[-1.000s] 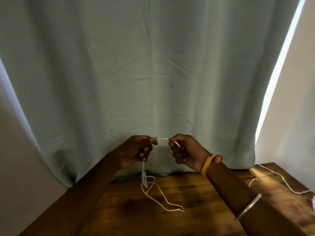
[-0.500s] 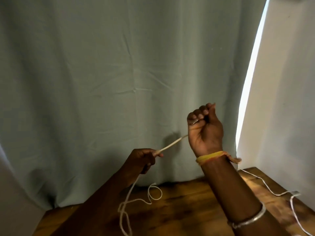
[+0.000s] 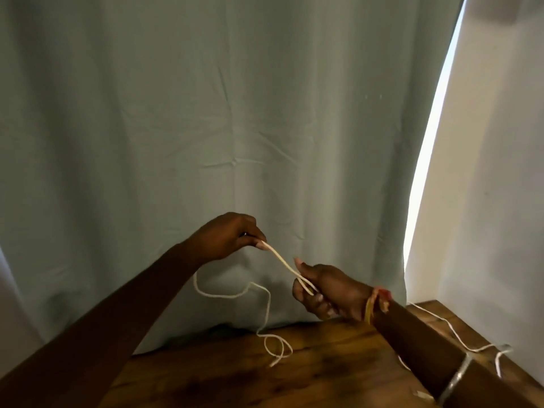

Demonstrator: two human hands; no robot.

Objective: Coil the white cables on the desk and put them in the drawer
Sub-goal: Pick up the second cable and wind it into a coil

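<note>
Two hands are on one cable, both raised off the desk point(image 3: 323, 366). Our left hand point(image 3: 232, 235) pinches the white cable point(image 3: 282, 265) at the fingertips. Our right hand point(image 3: 326, 293), at 4 o'clock from the left, is curled round what looks like a doubled strand, thumb up. The short run between them is straight and taut.

From the left hand the slack sags toward 6 o'clock, swings across in midair, then drops to the desk. It ends there in a couple of loose, untidy loops with the free end lying flat. We see no tidy coil anywhere. At best the first fold is forming in the right hand, so we judge cable one barely started.

A second cable point(image 3: 450, 329) lies at 4 o'clock in view, near the right desk edge. It runs behind our right forearm, uncoiled and untouched. We can't tell whether it joins the first, because the forearm hides that stretch.

The drawer is not in view, so we can't tell whether it's open or closed. Nothing is stowed as far as we see.

What's left, by our read:
- gather the hanging slack into loops
- do the same for the second cable
- put both in the drawer

At 12 o'clock there is only the green curtain point(image 3: 206, 128), with a bright gap at 2 o'clock.
</note>
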